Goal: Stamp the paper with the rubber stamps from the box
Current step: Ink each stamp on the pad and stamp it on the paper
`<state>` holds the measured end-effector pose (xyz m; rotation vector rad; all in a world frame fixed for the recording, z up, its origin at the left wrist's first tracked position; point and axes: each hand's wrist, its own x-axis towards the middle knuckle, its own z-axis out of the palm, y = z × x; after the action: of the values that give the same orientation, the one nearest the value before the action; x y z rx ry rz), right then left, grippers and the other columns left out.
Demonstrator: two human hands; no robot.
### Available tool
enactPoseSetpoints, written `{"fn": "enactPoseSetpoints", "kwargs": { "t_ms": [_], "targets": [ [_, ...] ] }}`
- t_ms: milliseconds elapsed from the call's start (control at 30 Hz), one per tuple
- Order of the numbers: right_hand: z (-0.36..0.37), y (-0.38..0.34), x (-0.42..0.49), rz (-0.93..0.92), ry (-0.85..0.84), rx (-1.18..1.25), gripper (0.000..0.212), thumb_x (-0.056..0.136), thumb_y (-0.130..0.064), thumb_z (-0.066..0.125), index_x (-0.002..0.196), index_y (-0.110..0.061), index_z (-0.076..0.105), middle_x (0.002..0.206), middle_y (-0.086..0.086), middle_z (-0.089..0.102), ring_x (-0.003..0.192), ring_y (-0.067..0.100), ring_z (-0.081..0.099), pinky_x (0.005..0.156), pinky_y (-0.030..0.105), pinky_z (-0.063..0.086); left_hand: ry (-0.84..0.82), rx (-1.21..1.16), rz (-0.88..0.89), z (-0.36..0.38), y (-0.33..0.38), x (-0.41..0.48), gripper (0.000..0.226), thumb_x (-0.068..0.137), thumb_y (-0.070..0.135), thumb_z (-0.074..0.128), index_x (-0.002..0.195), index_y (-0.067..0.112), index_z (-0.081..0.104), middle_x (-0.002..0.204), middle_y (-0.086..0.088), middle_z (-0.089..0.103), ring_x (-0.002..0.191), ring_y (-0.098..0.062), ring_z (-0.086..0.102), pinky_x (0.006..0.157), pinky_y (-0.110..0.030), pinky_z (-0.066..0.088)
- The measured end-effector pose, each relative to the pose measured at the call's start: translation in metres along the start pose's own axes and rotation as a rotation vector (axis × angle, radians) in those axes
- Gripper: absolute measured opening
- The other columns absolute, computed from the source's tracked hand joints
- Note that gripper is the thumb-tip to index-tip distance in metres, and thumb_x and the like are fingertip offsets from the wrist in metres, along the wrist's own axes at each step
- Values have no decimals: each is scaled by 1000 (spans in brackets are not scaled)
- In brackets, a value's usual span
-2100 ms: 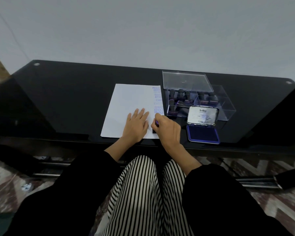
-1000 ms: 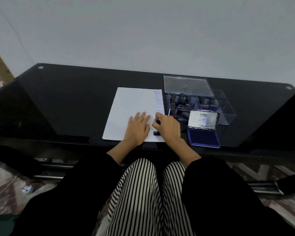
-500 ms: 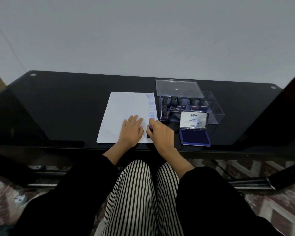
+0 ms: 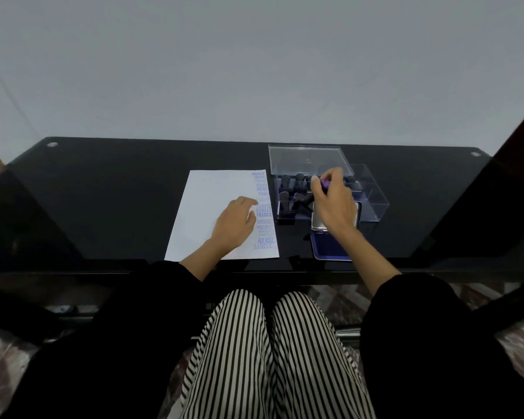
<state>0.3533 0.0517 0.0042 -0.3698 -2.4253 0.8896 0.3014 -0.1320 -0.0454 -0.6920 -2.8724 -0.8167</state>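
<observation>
Black glass table against a plain pale wall

A glossy black glass table (image 4: pixel 103 201) stands flush against a bare grey-white wall (image 4: pixel 254 71), with a round metal stud near its far left corner (image 4: pixel 52 144) and another near its far right corner (image 4: pixel 475 153). Below the table's near edge, legs in black-and-white striped trousers (image 4: pixel 233 358) fill the lower middle of the view. A patterned floor (image 4: pixel 339 300) in brown and pale tones shows beside them. A dark slanted edge (image 4: pixel 521 131) cuts across the right; what it belongs to cannot be told.
</observation>
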Motion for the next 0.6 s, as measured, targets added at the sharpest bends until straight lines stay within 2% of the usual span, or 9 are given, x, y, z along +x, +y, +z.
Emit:
{"fn": "enactPoseSetpoints", "kwargs": {
  "t_ms": [167,300,433,600],
  "targets": [
    [-16,-1,29,9,-56,-36,26,98,-36,40,92,-13,31,65,-7,42,69,22,51,61,31,36,42,-26,110,-7,23,21,34,98,13,35,129,9,48,138,-6,48,127,-20,44,104,-29,35],
    [-25,1,57,6,-119,-65,32,96,-43,42,94,-13,30,78,4,52,72,23,50,64,32,34,47,-35,149,-10,38,43,33,98,12,35,127,7,51,134,-8,51,124,-21,46,101,-27,36],
    [-24,5,79,-18,-205,-107,36,93,-42,50,93,-12,32,79,5,48,74,23,47,55,30,32,8,-38,169,-4,46,64,33,97,11,37,127,7,51,132,-9,53,122,-22,47,101,-29,37],
    [-8,18,98,-11,-391,-351,45,85,-51,57,98,-11,42,96,11,59,83,24,51,68,31,35,-62,11,222,6,54,84,37,95,9,37,130,8,50,133,-9,53,125,-22,45,100,-30,37]
  ]
}}
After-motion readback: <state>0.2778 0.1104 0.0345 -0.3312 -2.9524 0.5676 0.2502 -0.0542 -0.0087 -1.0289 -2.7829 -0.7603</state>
